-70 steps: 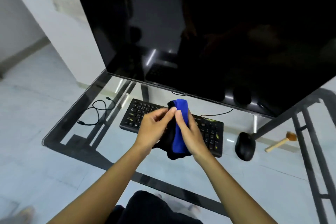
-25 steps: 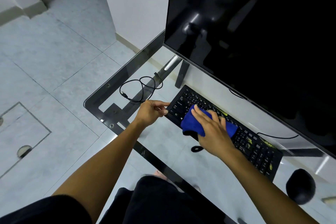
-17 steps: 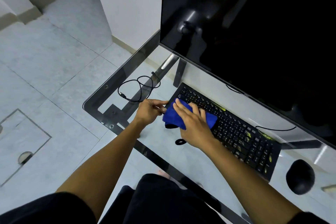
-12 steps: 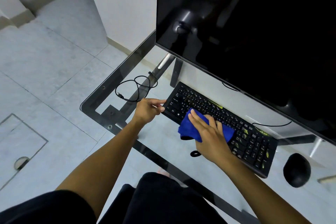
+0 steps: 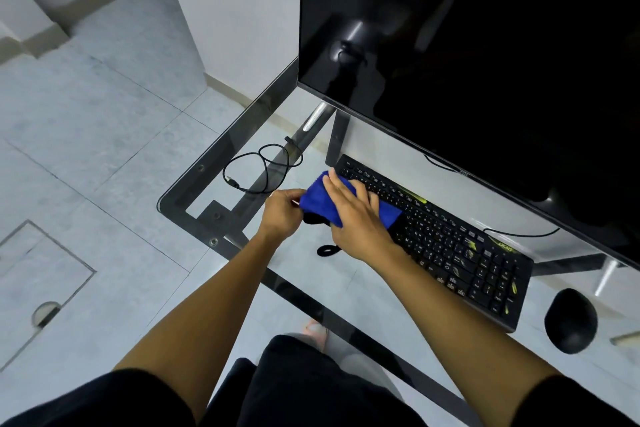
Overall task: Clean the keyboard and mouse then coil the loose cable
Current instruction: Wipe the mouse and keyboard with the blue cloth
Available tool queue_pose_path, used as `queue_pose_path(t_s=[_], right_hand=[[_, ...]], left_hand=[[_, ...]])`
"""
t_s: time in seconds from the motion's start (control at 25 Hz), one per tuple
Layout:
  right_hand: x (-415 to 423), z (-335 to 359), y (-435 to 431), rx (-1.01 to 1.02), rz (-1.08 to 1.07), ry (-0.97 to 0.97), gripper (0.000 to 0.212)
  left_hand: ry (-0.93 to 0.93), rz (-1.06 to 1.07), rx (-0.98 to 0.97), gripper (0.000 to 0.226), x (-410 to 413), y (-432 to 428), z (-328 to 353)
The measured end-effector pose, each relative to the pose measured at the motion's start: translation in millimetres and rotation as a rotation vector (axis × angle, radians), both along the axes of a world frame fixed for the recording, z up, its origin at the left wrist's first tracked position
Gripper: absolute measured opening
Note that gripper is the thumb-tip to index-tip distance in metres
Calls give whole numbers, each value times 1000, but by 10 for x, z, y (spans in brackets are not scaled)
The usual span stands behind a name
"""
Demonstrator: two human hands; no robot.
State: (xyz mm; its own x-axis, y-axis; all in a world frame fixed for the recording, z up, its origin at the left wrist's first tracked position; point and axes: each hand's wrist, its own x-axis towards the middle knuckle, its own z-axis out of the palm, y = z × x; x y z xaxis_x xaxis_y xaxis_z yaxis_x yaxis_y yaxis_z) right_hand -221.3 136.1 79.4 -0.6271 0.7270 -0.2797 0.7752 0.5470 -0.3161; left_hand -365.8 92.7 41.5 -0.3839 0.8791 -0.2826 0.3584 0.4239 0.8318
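At the left end of the light-looking keyboard (image 5: pixel 450 246), your right hand (image 5: pixel 356 218) pressed the soft cloth (image 5: pixel 317 203) flat-fingered; your left hand (image 5: pixel 282 211) curled at the corner, probably steadying it, grip unclear.

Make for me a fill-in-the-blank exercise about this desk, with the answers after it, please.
The right hand presses a ____ cloth on the keyboard.
The loose cable lies to the ____ of the keyboard.
The mouse lies beyond the keyboard's ____ end.
Missing words: blue; left; right.
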Motion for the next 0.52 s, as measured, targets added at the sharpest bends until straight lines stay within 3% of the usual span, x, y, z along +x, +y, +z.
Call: queue_pose_path(t_s=[0.28,0.52], right_hand=[[524,-21,-130,28,-35,-81,87],[1269,-11,-392,55,-147,-142,85]], left_hand=[[-173,93,-24,29,13,-5,-44],[-198,151,-16,26,78,-21,-9]])
